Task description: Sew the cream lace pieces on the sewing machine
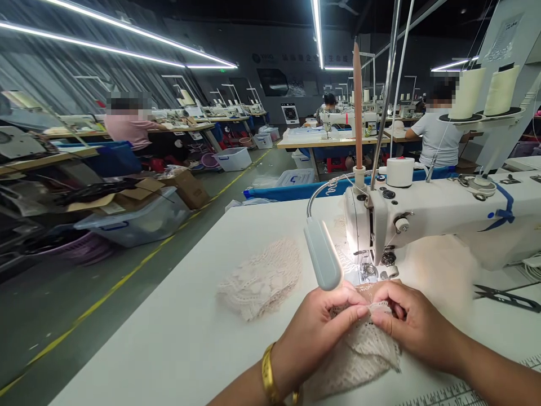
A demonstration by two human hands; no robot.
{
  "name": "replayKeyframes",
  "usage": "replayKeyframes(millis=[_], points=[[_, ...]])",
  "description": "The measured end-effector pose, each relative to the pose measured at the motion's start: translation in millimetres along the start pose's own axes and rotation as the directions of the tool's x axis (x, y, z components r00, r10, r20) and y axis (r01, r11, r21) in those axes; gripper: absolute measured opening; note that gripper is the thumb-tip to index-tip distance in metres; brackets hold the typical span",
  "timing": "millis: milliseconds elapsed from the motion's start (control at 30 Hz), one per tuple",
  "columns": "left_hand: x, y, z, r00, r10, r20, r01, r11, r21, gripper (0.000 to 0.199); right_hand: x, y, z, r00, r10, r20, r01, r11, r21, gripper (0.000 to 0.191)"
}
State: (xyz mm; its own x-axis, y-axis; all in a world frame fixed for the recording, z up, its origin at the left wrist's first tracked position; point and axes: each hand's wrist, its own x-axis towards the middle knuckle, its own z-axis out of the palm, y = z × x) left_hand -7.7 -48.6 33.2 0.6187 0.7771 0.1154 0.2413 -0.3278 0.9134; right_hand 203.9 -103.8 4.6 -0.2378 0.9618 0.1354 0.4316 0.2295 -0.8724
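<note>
1. Showing on the far wall (pixel 236 84), a sign (pixel 267 57) is too dim to read.
2. Tiny marks line the ruler (pixel 452 395).
3. Left hand (pixel 323 313) and right hand (pixel 418 318) pinch the lace (pixel 369 347).
4. It spreads below their fingertips (pixel 360 312), near the machine (pixel 426 197).

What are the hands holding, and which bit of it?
Lace: the left hand and right hand pinch it near its far end with their fingers.

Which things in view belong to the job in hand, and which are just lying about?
Job in hand, seemingly:
pale lace, pinched by left hand and right hand
sewing machine, just beyond the hands
grey lamp, above the left hand

Lying about, untouched:
black scissors, to the right
separate lace piece, left of the lamp; may belong
cardboard box
</note>
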Motion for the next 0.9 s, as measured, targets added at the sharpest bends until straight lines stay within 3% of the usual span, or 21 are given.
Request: replayKeyframes(millis=[233,900], points=[[-3.1,2.1,-3.9,0.992,-0.123,0.037,0.124,0.992,-0.01,0.027,-0.7,-0.7,-1.5,0.997,0.069,-0.031,-0.068,0.997,0.026,0.012],[-2.1,-1.9,-2.9,0.995,-0.102,0.0,0.101,0.991,0.083,0.026,1.2,1.6,-1.4,0.991,0.124,-0.042,-0.11,0.961,0.255,0.026]])
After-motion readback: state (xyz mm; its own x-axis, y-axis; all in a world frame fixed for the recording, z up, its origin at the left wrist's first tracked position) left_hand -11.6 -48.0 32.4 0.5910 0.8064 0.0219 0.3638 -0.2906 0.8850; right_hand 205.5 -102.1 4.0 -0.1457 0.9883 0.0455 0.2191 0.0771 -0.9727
